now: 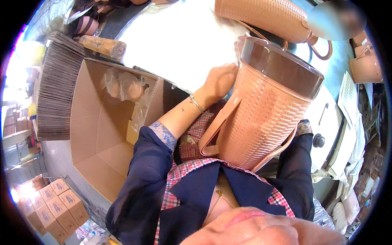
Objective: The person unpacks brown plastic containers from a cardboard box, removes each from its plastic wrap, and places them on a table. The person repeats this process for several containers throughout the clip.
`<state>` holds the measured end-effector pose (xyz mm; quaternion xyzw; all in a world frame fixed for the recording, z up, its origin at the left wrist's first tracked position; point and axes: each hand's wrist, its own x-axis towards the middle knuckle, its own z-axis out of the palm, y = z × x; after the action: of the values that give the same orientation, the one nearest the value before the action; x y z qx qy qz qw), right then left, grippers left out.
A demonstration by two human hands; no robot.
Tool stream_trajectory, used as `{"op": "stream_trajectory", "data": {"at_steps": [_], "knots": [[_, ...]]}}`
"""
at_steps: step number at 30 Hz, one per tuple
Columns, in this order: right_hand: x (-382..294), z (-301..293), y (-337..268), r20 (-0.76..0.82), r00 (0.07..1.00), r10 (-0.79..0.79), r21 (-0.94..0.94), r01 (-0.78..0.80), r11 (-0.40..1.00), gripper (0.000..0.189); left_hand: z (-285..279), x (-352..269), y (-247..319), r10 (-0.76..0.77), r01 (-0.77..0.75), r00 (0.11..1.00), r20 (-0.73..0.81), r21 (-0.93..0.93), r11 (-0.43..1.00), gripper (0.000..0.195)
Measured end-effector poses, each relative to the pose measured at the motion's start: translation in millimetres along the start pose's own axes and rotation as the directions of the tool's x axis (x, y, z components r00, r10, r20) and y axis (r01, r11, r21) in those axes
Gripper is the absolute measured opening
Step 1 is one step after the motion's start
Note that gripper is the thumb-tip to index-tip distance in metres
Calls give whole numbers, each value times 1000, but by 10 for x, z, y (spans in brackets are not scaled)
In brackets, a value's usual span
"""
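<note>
A tall tan container (263, 113) with a basket-weave surface leans across my lap, its glossy dark brown end (281, 61) tilted up and away from me. Strap-like tan handles (219, 131) curve out from its sides. My left hand (222, 78), with a thin bangle at the wrist, grips its left side, the fingers reaching up beside the brown end. The container hides my right hand; only the dark sleeve and patterned cuff (304, 127) show at its right. A white, overexposed sheet or bag (171, 39) lies just beyond my left hand.
An open cardboard box (88, 116) stands at my left, with plastic-wrapped round items (130, 87) at its far side. Beyond it are a large bristle brush (59, 85) and its wooden handle (104, 46). A similar woven container (263, 18) lies at the back right. Stacked cartons (56, 205) stand lower left.
</note>
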<state>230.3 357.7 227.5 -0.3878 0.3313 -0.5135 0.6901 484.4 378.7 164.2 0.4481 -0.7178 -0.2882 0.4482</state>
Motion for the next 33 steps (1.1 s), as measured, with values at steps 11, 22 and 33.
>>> {"op": "stream_trajectory", "data": {"at_steps": [11,22,33], "knots": [[-140,-115,-56,-64,997,-36,2,37,999,37,-8,732,6,-325,267,927,-189,-278,923,18],[-305,76,-175,-89,695,-714,112,719,686,49,-459,481,904,-254,-23,917,-308,-676,736,12],[-3062,241,1460,-102,995,-17,-753,-67,655,39,-172,-2143,591,-402,833,512,759,-326,447,62]]}}
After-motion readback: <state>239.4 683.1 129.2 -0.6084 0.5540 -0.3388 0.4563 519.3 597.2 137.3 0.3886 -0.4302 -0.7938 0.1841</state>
